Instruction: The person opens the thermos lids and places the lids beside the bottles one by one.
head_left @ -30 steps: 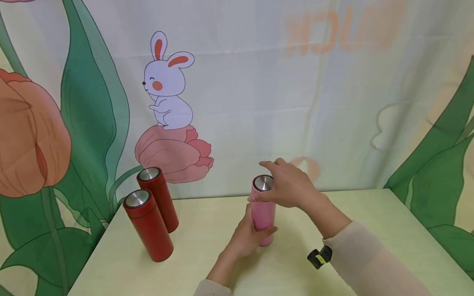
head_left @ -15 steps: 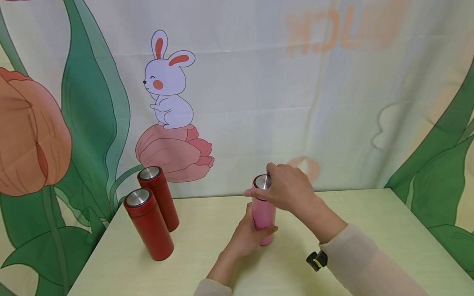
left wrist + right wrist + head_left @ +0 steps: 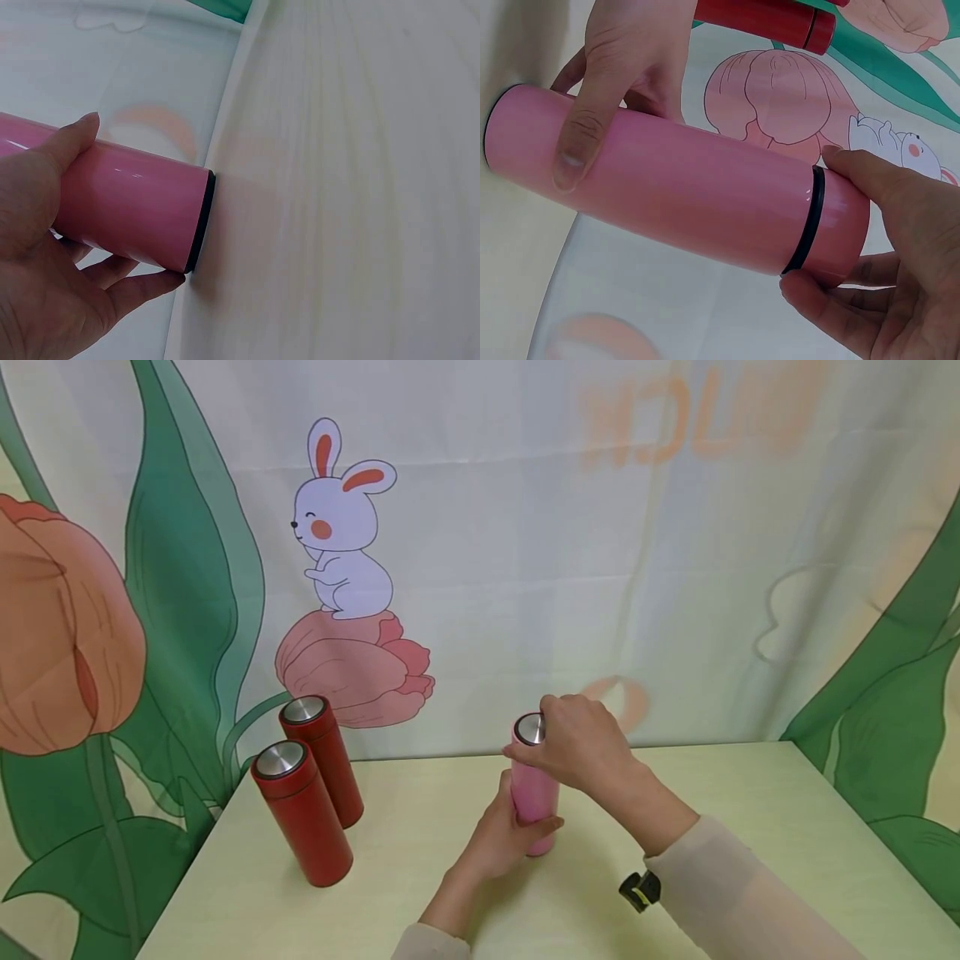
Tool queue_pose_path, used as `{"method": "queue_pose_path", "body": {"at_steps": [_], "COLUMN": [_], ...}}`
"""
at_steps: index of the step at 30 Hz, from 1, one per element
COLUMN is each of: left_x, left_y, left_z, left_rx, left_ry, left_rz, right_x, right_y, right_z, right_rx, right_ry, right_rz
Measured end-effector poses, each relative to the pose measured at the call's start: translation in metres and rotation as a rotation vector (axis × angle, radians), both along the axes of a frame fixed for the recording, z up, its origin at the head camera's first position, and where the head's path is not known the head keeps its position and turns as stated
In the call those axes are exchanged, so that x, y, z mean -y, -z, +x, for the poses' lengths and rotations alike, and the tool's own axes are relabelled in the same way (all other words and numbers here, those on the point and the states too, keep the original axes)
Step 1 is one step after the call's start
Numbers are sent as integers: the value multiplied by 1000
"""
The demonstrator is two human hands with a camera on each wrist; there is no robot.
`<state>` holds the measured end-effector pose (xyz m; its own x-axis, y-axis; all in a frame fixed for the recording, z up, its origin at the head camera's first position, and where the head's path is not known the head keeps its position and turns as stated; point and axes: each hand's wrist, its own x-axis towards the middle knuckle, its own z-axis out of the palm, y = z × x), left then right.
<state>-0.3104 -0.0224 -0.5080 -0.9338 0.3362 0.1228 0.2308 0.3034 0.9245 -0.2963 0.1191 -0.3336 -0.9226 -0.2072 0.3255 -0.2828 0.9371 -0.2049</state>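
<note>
A pink thermos bottle (image 3: 534, 795) stands upright on the table, its round metal-topped lid (image 3: 529, 729) facing up. My left hand (image 3: 497, 835) grips the lower part of the body, thumb on one side and fingers on the other, as the left wrist view (image 3: 45, 247) also shows. At the top, my right hand (image 3: 588, 742) holds the pink lid (image 3: 844, 229) between thumb and fingers. A black ring (image 3: 807, 221) shows between lid and body in the right wrist view. Part of the lid's far side is hidden behind the right hand.
Two red thermos bottles, a nearer one (image 3: 307, 827) and a farther one (image 3: 330, 768), stand close together on the left of the pale table (image 3: 750, 827). A printed curtain (image 3: 487, 568) hangs behind the table's back edge. A black strap device (image 3: 641, 890) sits at the right wrist.
The right hand's raised, spread fingers have come down and closed around the lid, and its wrist has turned slightly. The left hand and the pink thermos have stayed in place.
</note>
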Motion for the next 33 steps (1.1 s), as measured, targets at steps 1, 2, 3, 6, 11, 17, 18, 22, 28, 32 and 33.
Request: {"method": "queue_pose_path", "body": {"at_steps": [1,2,3,6,11,17,18,22,28,32,33], "left_x": [0,0,0,0,0,0,1,1,0,0,0], "left_y": [0,0,0,-1,-1,0,0,0,0,-1,-1], "left_z": [0,0,0,0,0,-1,-1,-1,0,1,1], "left_rx": [0,0,-1,-1,7,11,10,15,16,22,23], "left_ry": [3,4,5,3,3,4,3,0,1,-1,-2], "left_rz": [2,3,4,1,5,12,9,-1,4,13,12], "right_x": [0,0,0,0,-1,-2,-2,-3,-6,-8,-8], "right_y": [0,0,0,-1,-3,-7,-8,-10,-14,-17,-18], "right_z": [0,0,0,1,1,0,0,0,-1,-2,-2], "right_rx": [-1,-2,-3,-6,-8,5,5,23,80,138,151], "right_ry": [-2,-6,-10,-23,-46,-85,-93,-125,-168,-181,-182], "right_rz": [-3,-5,-7,-16,-9,6,10,14,15,18,19]}}
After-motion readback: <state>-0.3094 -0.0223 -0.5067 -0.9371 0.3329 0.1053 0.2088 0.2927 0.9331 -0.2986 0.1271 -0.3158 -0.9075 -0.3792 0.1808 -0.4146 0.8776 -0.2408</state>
